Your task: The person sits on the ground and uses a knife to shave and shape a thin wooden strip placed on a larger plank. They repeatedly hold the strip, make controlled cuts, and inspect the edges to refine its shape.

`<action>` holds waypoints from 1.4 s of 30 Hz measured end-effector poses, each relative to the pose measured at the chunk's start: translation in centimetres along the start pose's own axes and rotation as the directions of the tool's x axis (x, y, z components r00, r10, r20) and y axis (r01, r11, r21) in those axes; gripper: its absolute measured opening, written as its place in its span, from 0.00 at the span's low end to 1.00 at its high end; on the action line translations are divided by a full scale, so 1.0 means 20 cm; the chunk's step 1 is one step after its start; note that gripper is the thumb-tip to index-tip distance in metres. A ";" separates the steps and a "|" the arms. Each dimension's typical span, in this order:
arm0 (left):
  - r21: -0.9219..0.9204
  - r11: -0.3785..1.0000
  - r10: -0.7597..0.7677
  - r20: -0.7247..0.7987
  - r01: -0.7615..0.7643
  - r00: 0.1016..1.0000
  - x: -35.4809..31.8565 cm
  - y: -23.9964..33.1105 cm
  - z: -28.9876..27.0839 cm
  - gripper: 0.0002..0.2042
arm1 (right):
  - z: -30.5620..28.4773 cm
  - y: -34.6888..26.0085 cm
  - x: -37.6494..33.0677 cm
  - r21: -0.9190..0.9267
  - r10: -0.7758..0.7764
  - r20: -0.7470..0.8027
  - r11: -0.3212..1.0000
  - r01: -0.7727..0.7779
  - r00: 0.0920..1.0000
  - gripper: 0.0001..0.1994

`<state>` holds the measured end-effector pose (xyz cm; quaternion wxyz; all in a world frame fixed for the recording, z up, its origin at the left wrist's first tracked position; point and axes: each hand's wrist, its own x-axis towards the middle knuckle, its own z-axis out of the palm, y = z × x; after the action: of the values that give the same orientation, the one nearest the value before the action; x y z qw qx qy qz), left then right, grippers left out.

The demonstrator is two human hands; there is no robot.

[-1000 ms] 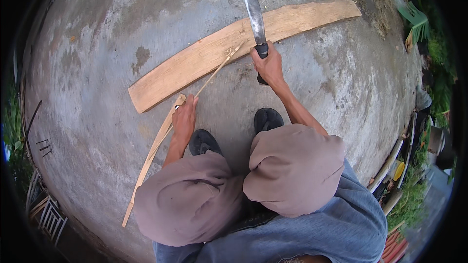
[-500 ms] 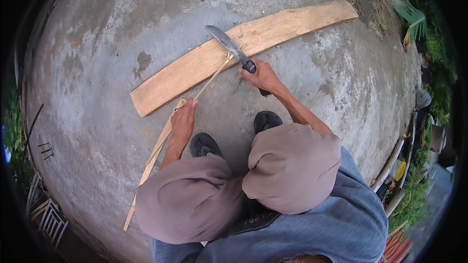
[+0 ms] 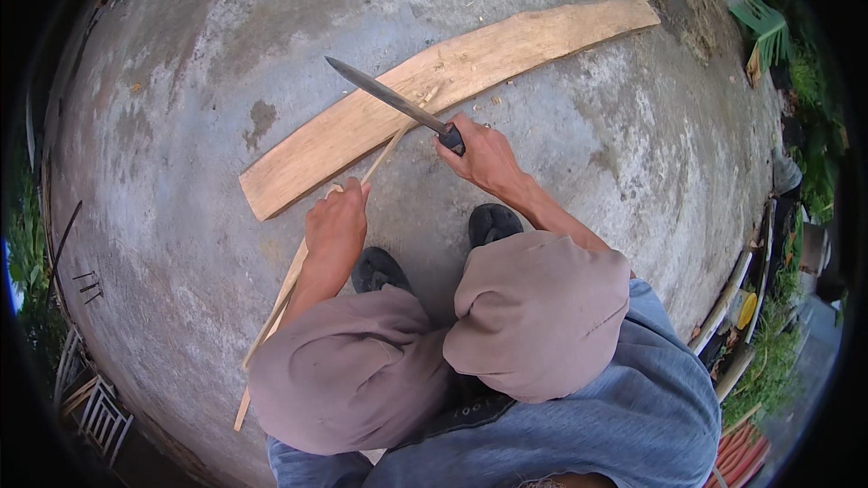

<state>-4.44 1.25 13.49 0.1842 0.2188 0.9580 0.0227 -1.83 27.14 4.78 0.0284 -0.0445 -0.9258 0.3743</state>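
Note:
My right hand (image 3: 485, 155) is closed around the dark handle of a large knife (image 3: 384, 93). Its long blade slants to the upper left over a thick plank (image 3: 312, 146) lying on the ground, and crosses a thin pale wooden strip (image 3: 384, 152). The strip's far end rests on the plank. My left hand (image 3: 336, 228) grips the strip on the near side of the plank. Further strip lengths (image 3: 280, 300) run back from that hand past my left knee; whether they are one piece is hidden by the hand and wrist.
Small shavings (image 3: 495, 100) lie by the plank on the concrete ground (image 3: 181, 217). My sandalled feet (image 3: 493, 223) are between my hands and knees. Poles and a yellow object (image 3: 743, 309) line the right edge. At the lower left stands a pale slatted frame (image 3: 104, 420).
The knife has turned, its tip swinging left and its blade now seen more edge-on. My left hand has rolled over, its back now facing up, still on the strip.

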 end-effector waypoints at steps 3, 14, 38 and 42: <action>0.000 1.000 0.008 0.012 -0.008 1.000 0.01 0.00 -0.01 0.17 | 0.02 0.07 0.04 -0.072 0.131 0.098 0.990 -0.124 0.987 0.18; 0.018 0.999 0.037 -0.016 -0.037 0.999 0.02 0.00 0.01 0.16 | 0.04 0.12 0.01 -0.128 0.149 0.079 0.982 -0.138 0.986 0.17; 0.003 1.000 0.005 0.030 -0.005 1.000 0.01 -0.01 -0.01 0.18 | -0.01 0.00 0.02 -0.075 0.171 0.120 0.984 -0.163 0.978 0.17; -0.019 0.999 0.043 0.012 -0.043 0.999 0.02 0.02 -0.01 0.18 | 0.03 0.12 -0.01 -0.128 0.150 0.046 0.981 -0.143 0.988 0.17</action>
<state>-4.71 1.91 13.62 0.1918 0.2377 0.9516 0.0342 -1.45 28.46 2.72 -0.0276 -0.1038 -0.9419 0.3183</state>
